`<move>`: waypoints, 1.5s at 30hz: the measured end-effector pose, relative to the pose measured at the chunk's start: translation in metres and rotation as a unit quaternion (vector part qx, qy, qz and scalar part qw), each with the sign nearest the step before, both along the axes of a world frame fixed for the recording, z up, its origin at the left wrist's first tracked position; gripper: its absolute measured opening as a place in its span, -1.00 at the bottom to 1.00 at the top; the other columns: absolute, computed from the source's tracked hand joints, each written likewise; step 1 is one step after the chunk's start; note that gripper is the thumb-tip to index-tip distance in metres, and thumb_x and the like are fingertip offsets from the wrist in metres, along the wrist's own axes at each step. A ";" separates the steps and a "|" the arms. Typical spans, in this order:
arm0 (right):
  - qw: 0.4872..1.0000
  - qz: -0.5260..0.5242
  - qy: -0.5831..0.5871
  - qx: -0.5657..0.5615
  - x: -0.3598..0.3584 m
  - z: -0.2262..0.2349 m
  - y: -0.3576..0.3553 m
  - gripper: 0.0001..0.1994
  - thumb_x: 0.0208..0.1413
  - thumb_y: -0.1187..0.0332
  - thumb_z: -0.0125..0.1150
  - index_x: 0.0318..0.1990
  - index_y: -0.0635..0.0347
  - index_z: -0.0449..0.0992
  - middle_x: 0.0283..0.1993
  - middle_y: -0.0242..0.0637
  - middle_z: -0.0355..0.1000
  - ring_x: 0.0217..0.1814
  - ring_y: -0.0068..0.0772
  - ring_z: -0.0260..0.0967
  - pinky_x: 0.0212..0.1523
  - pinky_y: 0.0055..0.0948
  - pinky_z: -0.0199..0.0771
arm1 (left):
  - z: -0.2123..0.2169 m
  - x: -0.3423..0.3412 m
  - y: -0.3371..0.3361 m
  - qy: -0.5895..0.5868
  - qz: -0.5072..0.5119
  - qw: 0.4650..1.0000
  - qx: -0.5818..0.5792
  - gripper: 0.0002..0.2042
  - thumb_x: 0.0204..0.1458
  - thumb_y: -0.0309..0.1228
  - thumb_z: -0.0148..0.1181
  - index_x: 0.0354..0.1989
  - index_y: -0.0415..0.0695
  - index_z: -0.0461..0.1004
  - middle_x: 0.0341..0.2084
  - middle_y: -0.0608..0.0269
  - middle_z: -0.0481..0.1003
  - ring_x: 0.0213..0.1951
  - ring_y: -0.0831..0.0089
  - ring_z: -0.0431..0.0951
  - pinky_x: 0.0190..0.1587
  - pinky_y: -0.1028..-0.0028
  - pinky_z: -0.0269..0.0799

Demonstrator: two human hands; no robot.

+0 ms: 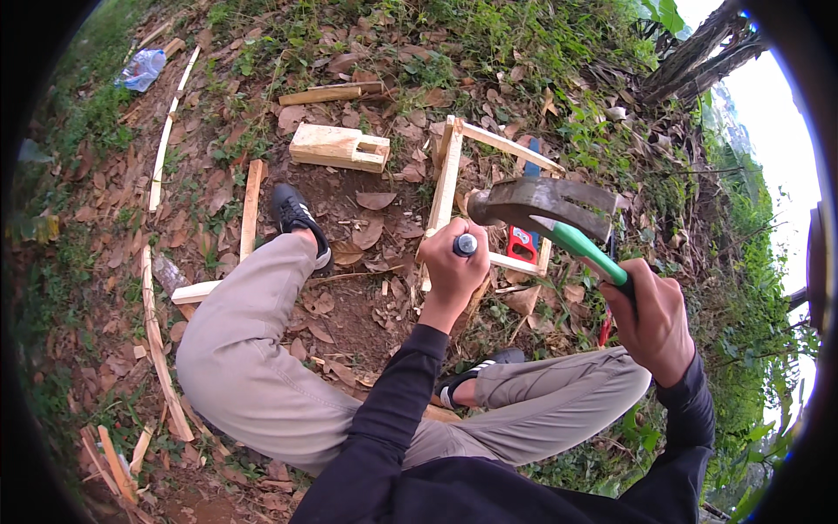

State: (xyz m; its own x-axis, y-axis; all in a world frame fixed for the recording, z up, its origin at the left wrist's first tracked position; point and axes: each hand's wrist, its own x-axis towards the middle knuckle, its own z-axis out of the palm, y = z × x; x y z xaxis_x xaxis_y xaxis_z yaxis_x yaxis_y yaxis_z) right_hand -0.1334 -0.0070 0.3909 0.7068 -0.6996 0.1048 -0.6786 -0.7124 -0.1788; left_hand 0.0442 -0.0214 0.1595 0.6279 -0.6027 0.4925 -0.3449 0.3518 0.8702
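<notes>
Hammer (541,205) is up in the air, raised over the work, claw head at about the level of the left fist and just to its right. Right hand (656,319) is clenched on the low end of the green handle (583,251), so the handle's long axis runs from that hand up and leftward to the head. Striking face points left, toward the dark round butt of a tool (465,244) that sticks out of the left hand (454,262); claws trail off to the right. Left hand is fisted tight around that tool, held roughly upright; its lower end is hidden behind the fist, so I can't tell what kind of tip it has or exactly where it sits. It stands over the near corner of a pale wooden frame (447,175) lying on the ground among dry leaves. Key relation: head and butt are near but apart, with the butt down and left of the striking face, and the left hand is the one closer to the frame. Behind the frame's lower rail a red-handled saw (522,243) lies on the ground. A notched wood block (339,146) sits well apart, up and left, beyond the person's left shoe (298,218). Person squats, knees spread, both forearms in dark sleeves.
</notes>
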 end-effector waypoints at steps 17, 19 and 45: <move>0.999 -0.003 -0.023 0.026 0.002 -0.013 0.005 -0.83 0.19 0.42 0.23 -0.28 0.25 0.35 -0.62 -0.19 0.30 -0.68 -0.14 0.35 -0.64 -0.21 0.32 | -0.003 0.002 0.000 -0.006 -0.022 1.000 0.015 -0.81 -0.14 -0.56 0.19 -0.67 -0.21 0.29 -0.79 0.11 0.33 -0.72 0.17 0.39 -0.62 0.29 0.23; 0.997 -0.028 -0.071 -0.004 0.003 -0.013 0.008 -0.85 0.20 0.42 0.21 -0.27 0.27 0.35 -0.63 -0.19 0.29 -0.69 -0.11 0.35 -0.64 -0.19 0.30 | -0.002 0.002 0.003 0.013 -0.019 0.999 0.041 -0.77 -0.12 -0.54 0.19 -0.69 -0.21 0.27 -0.79 0.11 0.30 -0.72 0.18 0.37 -0.61 0.30 0.21; 0.993 -0.065 -0.093 0.014 0.001 -0.016 0.013 -0.88 0.21 0.46 0.17 -0.25 0.29 0.35 -0.61 -0.12 0.37 -0.66 -0.12 0.40 -0.60 -0.26 0.35 | 0.004 0.004 -0.009 0.009 -0.009 1.000 -0.020 -0.74 -0.03 -0.53 0.18 -0.68 -0.20 0.24 -0.81 0.10 0.27 -0.76 0.21 0.35 -0.64 0.32 0.19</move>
State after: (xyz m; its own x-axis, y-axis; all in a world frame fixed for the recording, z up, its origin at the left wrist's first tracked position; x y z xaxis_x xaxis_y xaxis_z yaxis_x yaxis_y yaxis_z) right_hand -0.1326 0.0055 0.3744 0.5801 -0.7887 0.2037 -0.7184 -0.6133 -0.3283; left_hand 0.0484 -0.0304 0.1639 0.6263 -0.5943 0.5046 -0.3227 0.3917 0.8617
